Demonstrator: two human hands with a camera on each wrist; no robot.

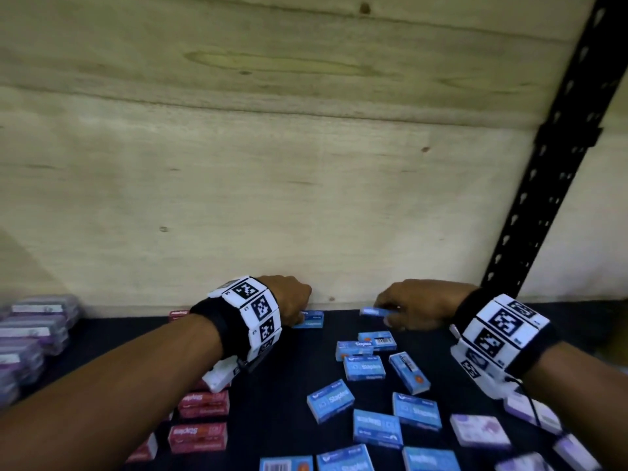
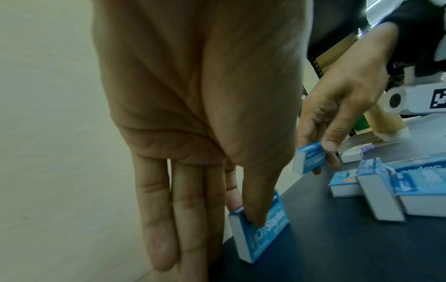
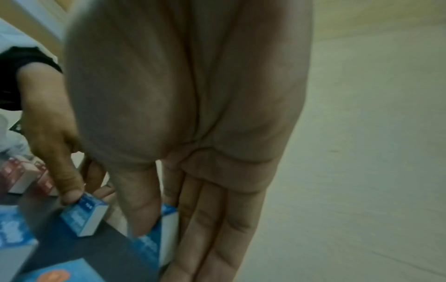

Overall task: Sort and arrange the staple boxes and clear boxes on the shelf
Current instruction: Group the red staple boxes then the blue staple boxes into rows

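On the dark shelf (image 1: 272, 375) lie several loose blue staple boxes (image 1: 363, 367). My left hand (image 1: 296, 311) is at the back wall; thumb and forefinger pinch a blue staple box (image 1: 311, 320) that stands on the shelf. The left wrist view shows this box (image 2: 262, 227) tilted on its edge under my left hand (image 2: 243, 215), the other fingers straight. My right hand (image 1: 396, 312) holds a second blue staple box (image 1: 373, 312) just above the shelf, to the right of the first. In the right wrist view my right hand (image 3: 164, 225) pinches that box (image 3: 148, 244).
Red staple boxes (image 1: 202, 404) lie at the front left. Purple clear boxes are stacked at the far left (image 1: 32, 329) and scattered at the front right (image 1: 479, 430). A plywood wall (image 1: 272, 164) closes the back. A black slotted upright (image 1: 550, 164) stands at the right.
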